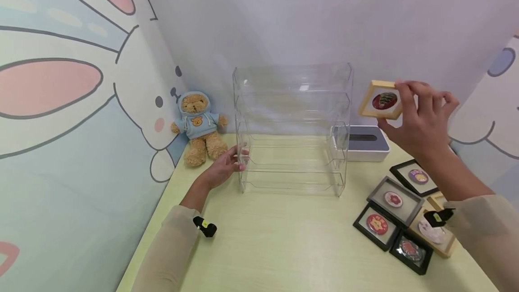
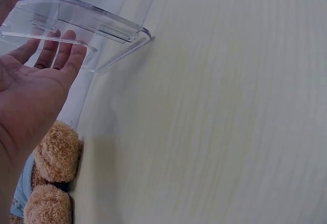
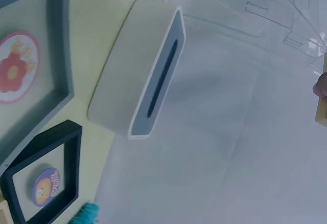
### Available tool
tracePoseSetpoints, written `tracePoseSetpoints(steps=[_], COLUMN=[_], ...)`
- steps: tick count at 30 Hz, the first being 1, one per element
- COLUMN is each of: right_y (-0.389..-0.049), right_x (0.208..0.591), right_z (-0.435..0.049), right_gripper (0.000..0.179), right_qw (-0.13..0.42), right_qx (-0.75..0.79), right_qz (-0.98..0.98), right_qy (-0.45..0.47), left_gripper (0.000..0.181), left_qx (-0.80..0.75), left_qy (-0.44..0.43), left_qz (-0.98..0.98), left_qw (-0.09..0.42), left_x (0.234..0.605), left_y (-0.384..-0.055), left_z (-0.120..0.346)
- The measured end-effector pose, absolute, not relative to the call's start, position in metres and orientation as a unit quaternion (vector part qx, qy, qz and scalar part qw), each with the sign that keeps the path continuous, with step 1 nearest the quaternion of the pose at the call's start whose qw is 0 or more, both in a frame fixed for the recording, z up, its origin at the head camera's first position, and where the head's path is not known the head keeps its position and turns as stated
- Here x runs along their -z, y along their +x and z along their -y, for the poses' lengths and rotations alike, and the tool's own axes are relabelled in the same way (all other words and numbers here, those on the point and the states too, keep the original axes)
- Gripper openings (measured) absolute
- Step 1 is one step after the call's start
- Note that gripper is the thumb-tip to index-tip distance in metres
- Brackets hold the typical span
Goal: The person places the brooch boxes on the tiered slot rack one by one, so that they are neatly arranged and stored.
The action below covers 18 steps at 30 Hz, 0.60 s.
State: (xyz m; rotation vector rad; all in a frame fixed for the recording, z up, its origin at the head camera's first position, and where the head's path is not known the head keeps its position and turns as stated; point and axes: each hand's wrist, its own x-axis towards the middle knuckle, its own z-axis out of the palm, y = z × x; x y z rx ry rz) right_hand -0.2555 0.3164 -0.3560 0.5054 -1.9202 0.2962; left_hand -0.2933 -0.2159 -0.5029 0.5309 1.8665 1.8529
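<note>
While your right hand (image 1: 423, 116) has the pale square frame (image 1: 381, 99) up in the air, the danger is in that pinch: you've got it by one end only, so a loose thumb could let it swivel or drop, perhaps onto the slotted box (image 1: 370, 154) just below. And watch the clear rack (image 1: 292, 172) to its left! Those see-through edges are easy to misjudge; swing across too low and the frame could clip the upper right corner, and a knock like that might shift the whole stand. Your forearm hangs over the other frames (image 1: 395, 199) on the desk (image 1: 284, 247), so a dipping sleeve could scatter them. Now the pose: right grip narrow, holding the pale frame, fingers along the top edge, thumb beneath, wrist high, the badge window turned towards you. Over on the left, your left hand (image 1: 220, 168) is low at the rack's side, near the teddy bear (image 1: 201, 132), that grip fairly wide, fingers loosely bent and thumb well apart; how firmly it steadies the plastic, you can't tell.
</note>
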Motion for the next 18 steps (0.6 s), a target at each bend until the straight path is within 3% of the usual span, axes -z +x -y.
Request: tracePoseSetpoints(steps=[18], right_y=[-0.306], right_x=[0.298], right_z=[-0.239], right_gripper=[0.099], right_qw=[0.496], right_qx=[-0.057], right_qz=[0.811], right_qy=[0.304], left_gripper=[0.086], left_qx=[-0.671], left_qy=[0.194], left_qz=[-0.680], left_qw=[0.224], left_x=[0.500], left_y=[-0.289], left_z=[0.212])
